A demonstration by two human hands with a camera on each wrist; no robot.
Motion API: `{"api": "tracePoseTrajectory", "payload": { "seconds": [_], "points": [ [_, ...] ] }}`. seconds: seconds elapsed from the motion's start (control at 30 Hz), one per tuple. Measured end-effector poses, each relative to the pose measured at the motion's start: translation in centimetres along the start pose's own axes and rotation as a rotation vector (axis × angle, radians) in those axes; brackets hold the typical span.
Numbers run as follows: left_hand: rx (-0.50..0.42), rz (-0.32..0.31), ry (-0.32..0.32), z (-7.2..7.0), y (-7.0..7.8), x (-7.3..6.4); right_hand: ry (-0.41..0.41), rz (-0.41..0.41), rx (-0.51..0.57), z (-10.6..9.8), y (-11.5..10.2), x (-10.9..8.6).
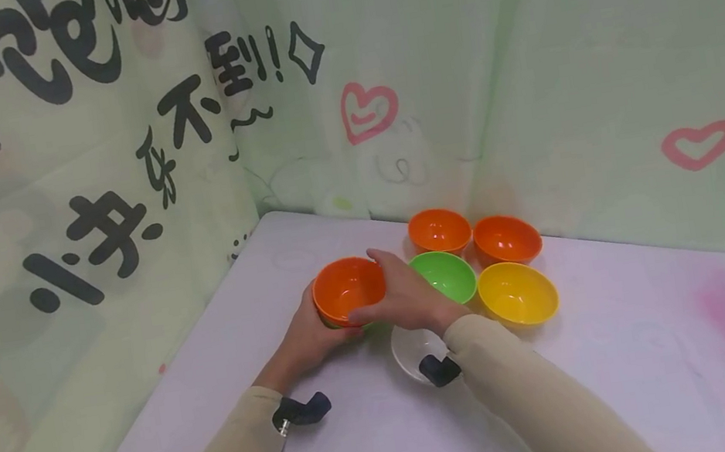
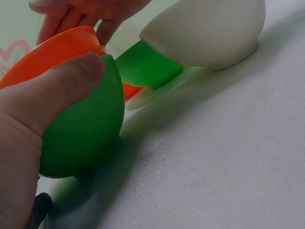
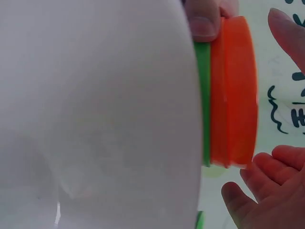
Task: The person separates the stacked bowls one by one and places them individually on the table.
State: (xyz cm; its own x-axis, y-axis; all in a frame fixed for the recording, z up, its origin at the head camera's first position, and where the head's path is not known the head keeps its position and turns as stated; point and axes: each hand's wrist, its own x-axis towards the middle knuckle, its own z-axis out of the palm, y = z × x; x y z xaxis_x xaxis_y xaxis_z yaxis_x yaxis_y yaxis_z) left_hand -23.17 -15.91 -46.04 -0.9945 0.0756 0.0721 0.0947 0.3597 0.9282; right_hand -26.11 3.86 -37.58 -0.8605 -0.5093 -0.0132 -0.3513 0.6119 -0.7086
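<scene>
My left hand (image 1: pixel 306 346) holds a nested stack of bowls, its thumb lying along the outside near the rims. At the bottom of the stack is a green bowl (image 2: pixel 88 129). Orange bowls (image 1: pixel 348 289) sit inside it, with two orange rims showing in the right wrist view. My right hand (image 1: pixel 408 293) is at the stack's right side with fingers spread around the orange rim. In the right wrist view, its fingers (image 3: pixel 276 174) are straight and loose beside that rim. Whether they touch it is hard to tell.
A white bowl (image 1: pixel 416 347) stands partly under my right forearm. Behind it are a second green bowl (image 1: pixel 447 276), a yellow bowl (image 1: pixel 518 295) and two orange bowls (image 1: pixel 439 230). Curtains with writing and hearts border the white table (image 1: pixel 635 357) at the left and back.
</scene>
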Motion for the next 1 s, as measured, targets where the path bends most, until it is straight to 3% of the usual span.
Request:
{"api": "tracePoseTrajectory", "payload": {
  "seconds": [0.6,1.0],
  "points": [
    [-0.014,0.039,-0.013,0.0,-0.3,0.0,0.006,-0.071,-0.03,1.4,0.7,1.3],
    [-0.017,0.029,-0.007,0.1,0.0,0.0,0.029,-0.058,0.009,1.1,0.8,1.2]
  ]
}}
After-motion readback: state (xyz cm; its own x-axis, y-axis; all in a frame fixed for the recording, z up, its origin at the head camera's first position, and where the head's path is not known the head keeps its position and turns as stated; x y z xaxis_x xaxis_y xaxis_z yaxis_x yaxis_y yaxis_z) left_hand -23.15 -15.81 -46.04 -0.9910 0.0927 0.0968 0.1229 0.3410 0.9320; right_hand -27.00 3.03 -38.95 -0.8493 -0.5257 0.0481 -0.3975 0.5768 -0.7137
